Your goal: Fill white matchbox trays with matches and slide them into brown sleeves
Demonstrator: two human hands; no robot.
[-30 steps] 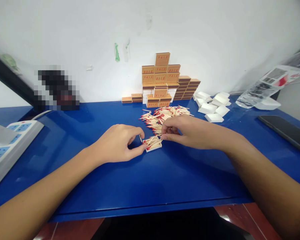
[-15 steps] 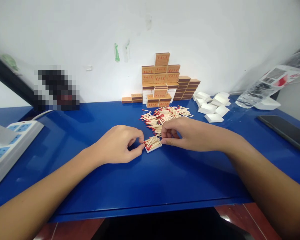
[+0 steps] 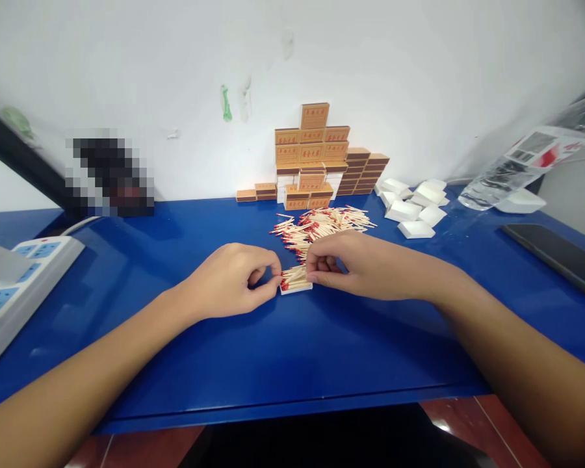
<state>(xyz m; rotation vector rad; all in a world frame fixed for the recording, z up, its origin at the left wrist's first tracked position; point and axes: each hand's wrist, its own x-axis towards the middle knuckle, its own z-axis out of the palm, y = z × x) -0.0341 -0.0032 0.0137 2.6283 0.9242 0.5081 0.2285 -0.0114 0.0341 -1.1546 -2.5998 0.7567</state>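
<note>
A small white matchbox tray lies on the blue tabletop, filled with red-headed matches that point mostly left. My left hand is closed, thumb and forefinger gripping the tray's left end. At the right end, my right hand has its fingers drawn together over the ends of the matches. Its fingertips hide that corner, so I cannot make out what they pinch. Just behind the tray spreads a loose heap of matches, partly covered by my right hand.
Printed matchboxes stand stacked against the wall, with more beside them. Several white trays lie at the back right, near a plastic bottle and a phone. A power strip sits at the left.
The tray has turned so its front edge lies nearly level. My right hand has shifted slightly left, its fingertips now over the tray's right end. My left hand has barely moved.
</note>
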